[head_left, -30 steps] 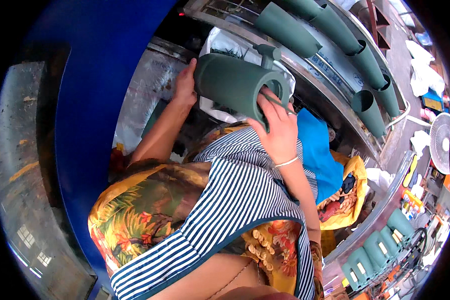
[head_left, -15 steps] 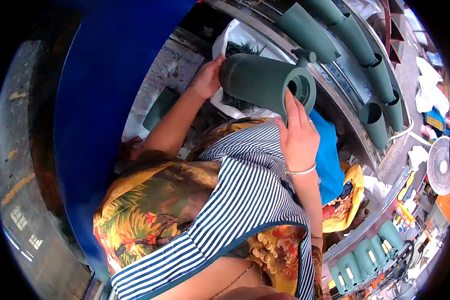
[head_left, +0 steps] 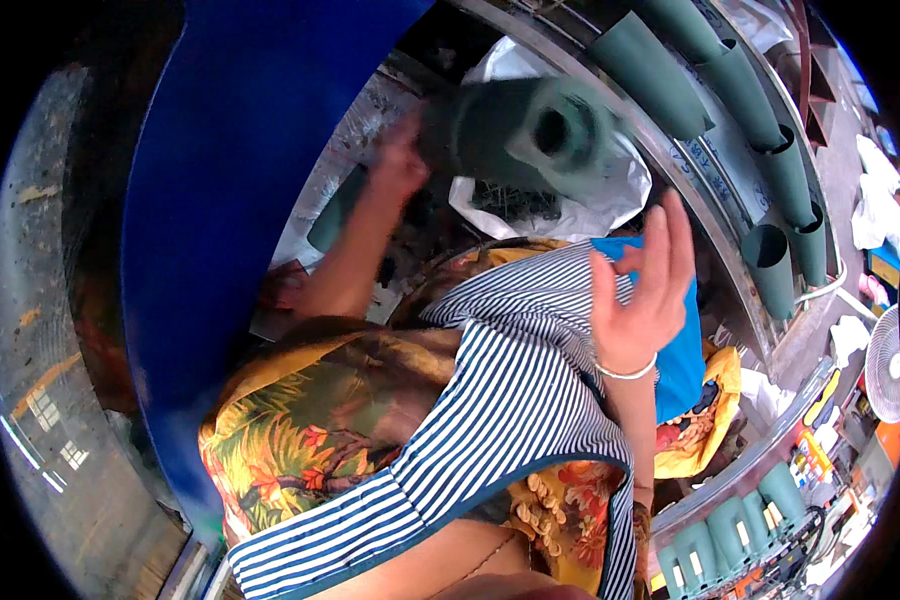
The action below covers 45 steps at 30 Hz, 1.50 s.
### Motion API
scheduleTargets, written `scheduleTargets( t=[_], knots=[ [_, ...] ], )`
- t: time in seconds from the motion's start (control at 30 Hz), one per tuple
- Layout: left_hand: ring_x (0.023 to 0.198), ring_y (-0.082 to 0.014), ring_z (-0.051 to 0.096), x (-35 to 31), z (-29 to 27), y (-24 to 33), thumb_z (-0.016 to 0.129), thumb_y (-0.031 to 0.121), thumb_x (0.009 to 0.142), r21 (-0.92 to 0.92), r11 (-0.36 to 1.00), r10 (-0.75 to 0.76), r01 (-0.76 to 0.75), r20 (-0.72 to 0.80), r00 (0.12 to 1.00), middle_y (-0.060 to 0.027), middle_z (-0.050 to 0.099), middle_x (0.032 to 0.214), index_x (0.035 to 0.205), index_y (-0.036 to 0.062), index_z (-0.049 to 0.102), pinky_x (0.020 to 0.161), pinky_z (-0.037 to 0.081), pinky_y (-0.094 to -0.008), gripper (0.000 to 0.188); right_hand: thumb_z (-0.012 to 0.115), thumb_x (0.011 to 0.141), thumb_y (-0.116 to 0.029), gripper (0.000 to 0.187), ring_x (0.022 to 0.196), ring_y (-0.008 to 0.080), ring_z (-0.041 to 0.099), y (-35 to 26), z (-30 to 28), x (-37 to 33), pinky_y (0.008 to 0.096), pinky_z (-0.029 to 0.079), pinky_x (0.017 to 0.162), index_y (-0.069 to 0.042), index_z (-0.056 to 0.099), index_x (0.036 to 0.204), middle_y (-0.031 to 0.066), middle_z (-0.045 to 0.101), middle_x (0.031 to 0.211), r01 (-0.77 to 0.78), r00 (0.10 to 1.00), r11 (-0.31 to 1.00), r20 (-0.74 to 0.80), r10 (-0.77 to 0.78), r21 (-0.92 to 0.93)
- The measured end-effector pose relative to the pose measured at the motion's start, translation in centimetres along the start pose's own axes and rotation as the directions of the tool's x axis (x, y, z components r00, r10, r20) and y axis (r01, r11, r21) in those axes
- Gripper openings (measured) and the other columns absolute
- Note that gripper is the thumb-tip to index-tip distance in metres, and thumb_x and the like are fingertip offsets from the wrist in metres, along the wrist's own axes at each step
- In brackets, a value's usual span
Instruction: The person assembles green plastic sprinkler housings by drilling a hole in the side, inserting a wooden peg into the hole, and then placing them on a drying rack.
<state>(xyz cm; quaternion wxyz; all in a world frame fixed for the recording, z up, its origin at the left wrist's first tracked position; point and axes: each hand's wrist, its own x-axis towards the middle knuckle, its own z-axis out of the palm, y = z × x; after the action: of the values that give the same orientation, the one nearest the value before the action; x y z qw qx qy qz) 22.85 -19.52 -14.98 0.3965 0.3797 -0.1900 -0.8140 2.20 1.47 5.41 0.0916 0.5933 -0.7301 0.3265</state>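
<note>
My left hand (head_left: 400, 162), blurred by motion, grips the left end of a dark green plastic cylinder (head_left: 470, 130). The cylinder lies roughly level, and its right end has a thick rim around a dark round hole. My right hand (head_left: 645, 290) is apart from it, lower and to the right, with the thumb and fingers spread and nothing held. Below the cylinder is a white sack (head_left: 625, 195) with dark green scraps (head_left: 510, 200) inside.
Several green tubes (head_left: 650, 75) lie or stand on the metal ledge at the upper right. A blue panel (head_left: 240, 150) rises on the left. A yellow bag (head_left: 725, 390) with cloth, more green pieces (head_left: 735, 525) and a fan (head_left: 890, 365) are to the right.
My right hand has let go of the cylinder's rim and moved right and down. The cylinder has moved slightly left and up with my left hand, its open end turning more toward me.
</note>
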Motion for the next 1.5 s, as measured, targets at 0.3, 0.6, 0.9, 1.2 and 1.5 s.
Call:
scheduleTargets(
  t=[0.3, 0.6, 0.9, 1.2, 1.5],
  knots=[
    [0.112, -0.0278, 0.055, 3.3, -12.0, 7.7, 0.059, 0.003, 0.092, 0.325, 0.911, 0.402, -0.255, -0.549, 0.733, -0.0138, 0.055, 0.123, 0.128, 0.0056, 0.048, 0.095, 0.048, -0.0404, 0.037, 0.068, 0.083, -0.006, 0.043, 0.07, 0.0165, 0.062, 2.0, -0.4, -4.2, 0.0273, 0.053, 0.062, -0.002, 0.056, 0.125, 0.0172, 0.054, 0.132, -0.318, 0.946, 0.943, 0.09, 0.31, 0.098],
    [0.11, -0.0234, 0.053, 6.8, -25.4, 1.5, 0.06, -0.004, 0.087, 0.711, 0.688, 0.537, -0.145, -0.365, 0.761, -0.0102, 0.055, 0.12, 0.124, 0.0063, 0.045, 0.096, 0.043, -0.0365, 0.041, 0.067, 0.084, -0.004, 0.04, 0.073, 0.0167, 0.063, 1.3, -3.3, -4.9, 0.028, 0.053, 0.065, -0.002, 0.057, 0.123, 0.0157, 0.057, 0.128, -0.362, 0.924, 0.929, 0.161, 0.346, 0.084],
    [0.108, -0.0248, 0.056, 8.7, -19.0, 1.5, 0.07, 0.014, 0.086, 0.458, 0.888, 0.247, 0.043, -0.552, 0.796, -0.0116, 0.058, 0.123, 0.129, 0.0068, 0.051, 0.086, 0.047, -0.0394, 0.047, 0.066, 0.085, -0.007, 0.036, 0.076, 0.0192, 0.064, 0.5, -2.7, -4.7, 0.0293, 0.053, 0.066, -0.001, 0.06, 0.12, 0.0133, 0.06, 0.123, -0.381, 0.905, 0.919, 0.246, 0.348, 0.102],
    [0.114, -0.0324, 0.056, 7.3, -23.8, 0.9, 0.06, 0.02, 0.088, 0.616, -0.787, -0.03, 0.027, -0.083, 0.996, -0.0144, 0.055, 0.129, 0.13, 0.007, 0.053, 0.096, 0.044, -0.0455, 0.044, 0.067, 0.086, -0.012, 0.036, 0.075, 0.0223, 0.064, 0.6, -3.0, -5.4, 0.0303, 0.053, 0.067, -0.003, 0.06, 0.12, 0.0138, 0.062, 0.117, -0.359, 0.893, 0.929, 0.32, 0.315, 0.087],
    [0.116, -0.0362, 0.056, -0.8, -22.0, -1.2, 0.054, 0.022, 0.087, 0.454, -0.871, -0.311, -0.189, -0.211, 0.927, -0.017, 0.056, 0.129, 0.128, 0.005, 0.056, 0.1, 0.044, -0.047, 0.044, 0.067, 0.085, -0.013, 0.034, 0.089, 0.0275, 0.066, 0.8, -2.6, -6.0, 0.0341, 0.053, 0.074, -0.005, 0.061, 0.118, 0.0128, 0.063, 0.115, -0.323, 0.871, 0.944, 0.413, 0.268, 0.069]
  ],
)
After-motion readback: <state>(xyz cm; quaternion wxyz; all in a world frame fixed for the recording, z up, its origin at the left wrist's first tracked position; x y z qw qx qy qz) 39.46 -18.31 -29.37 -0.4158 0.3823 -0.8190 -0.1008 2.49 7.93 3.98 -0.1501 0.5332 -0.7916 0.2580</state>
